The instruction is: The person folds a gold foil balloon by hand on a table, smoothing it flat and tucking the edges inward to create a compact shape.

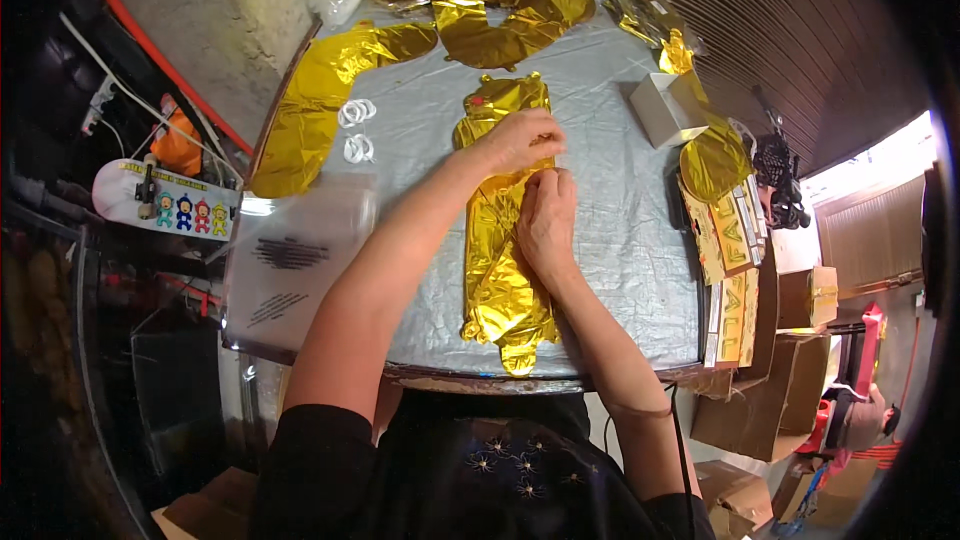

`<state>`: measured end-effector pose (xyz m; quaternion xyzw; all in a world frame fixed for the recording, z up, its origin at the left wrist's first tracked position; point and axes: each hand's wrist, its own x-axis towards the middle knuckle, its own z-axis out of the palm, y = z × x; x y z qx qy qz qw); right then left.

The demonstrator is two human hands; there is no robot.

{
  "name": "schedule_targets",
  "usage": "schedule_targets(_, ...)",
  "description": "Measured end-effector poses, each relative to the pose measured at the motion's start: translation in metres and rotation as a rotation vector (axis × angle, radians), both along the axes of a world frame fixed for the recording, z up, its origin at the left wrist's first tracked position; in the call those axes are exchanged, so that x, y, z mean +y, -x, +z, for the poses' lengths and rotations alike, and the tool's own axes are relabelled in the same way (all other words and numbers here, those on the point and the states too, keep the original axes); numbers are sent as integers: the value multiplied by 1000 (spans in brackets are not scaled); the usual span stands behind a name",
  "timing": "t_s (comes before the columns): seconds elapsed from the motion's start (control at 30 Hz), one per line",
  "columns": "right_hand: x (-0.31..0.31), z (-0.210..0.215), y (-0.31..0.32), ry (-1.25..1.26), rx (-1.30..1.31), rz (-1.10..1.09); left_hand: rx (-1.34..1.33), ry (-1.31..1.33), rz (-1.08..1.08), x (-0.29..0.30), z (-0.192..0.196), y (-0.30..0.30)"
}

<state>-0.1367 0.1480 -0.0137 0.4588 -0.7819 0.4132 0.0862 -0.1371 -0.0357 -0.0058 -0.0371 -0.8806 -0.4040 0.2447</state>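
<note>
A flat gold foil balloon [500,280] lies lengthwise on the silver-covered table [620,240], its tail at the near edge. My left hand [520,138] presses down on the balloon's upper part, fingers bent over the foil. My right hand [548,215] rests just below it on the balloon's right edge, fingers pinching the foil. Both forearms come in from the lower edge and cross over the balloon's left and right sides.
More gold foil balloons [500,10] lie at the table's far end and along the left edge [300,130]. White rings [356,130] sit left of centre, clear plastic bags [295,260] at near left, a small white box [668,108] at right. Cardboard boxes [770,390] stand on the right.
</note>
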Motion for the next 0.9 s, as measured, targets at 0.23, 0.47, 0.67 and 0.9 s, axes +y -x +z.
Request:
schedule_targets(0.23,-5,8,-6,-28,72,-19,-207,-124,664,-67,22,-42)
schedule_targets(0.47,-2,8,-5,-62,13,-37,-693,219,570,-86,35,-52)
schedule_targets(0.67,-3,6,-3,-7,-8,-29,-870,-384,398,-100,53,-50)
schedule_targets(0.9,-2,8,-3,2,-24,-17,-811,-657,192,-109,64,-36)
